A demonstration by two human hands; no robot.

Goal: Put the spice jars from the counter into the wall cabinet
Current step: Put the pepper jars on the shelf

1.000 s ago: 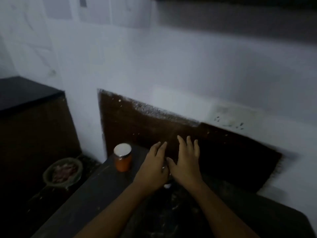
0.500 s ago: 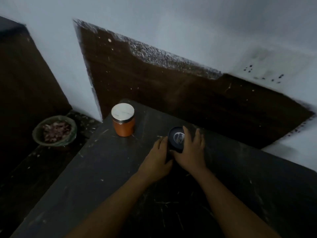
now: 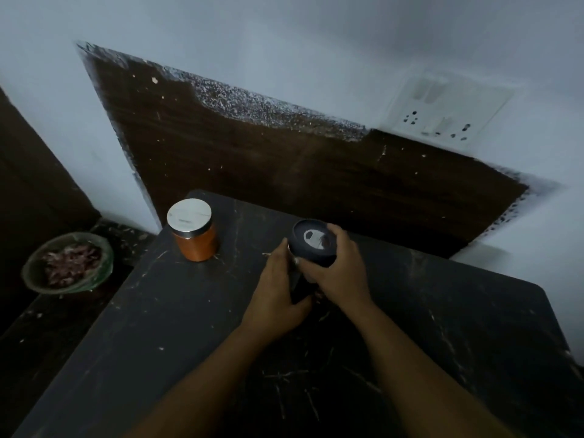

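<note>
A dark jar with a black lid (image 3: 311,240) stands near the middle of the dark counter (image 3: 177,317). My right hand (image 3: 339,270) wraps around its right side and lid edge. My left hand (image 3: 278,292) holds its left side lower down. Most of the jar's body is hidden by both hands. An orange jar with a white lid (image 3: 193,230) stands upright to the left, near the counter's back left corner, apart from my hands. The wall cabinet is out of view.
A green bowl of reddish scraps (image 3: 68,263) sits on a lower surface left of the counter. A dark brown panel (image 3: 284,165) rises behind the counter. A white socket plate (image 3: 442,112) is on the wall at upper right.
The view has tilted down from the wall to the counter. My hands have closed around the dark jar, whose lid now shows between them.
</note>
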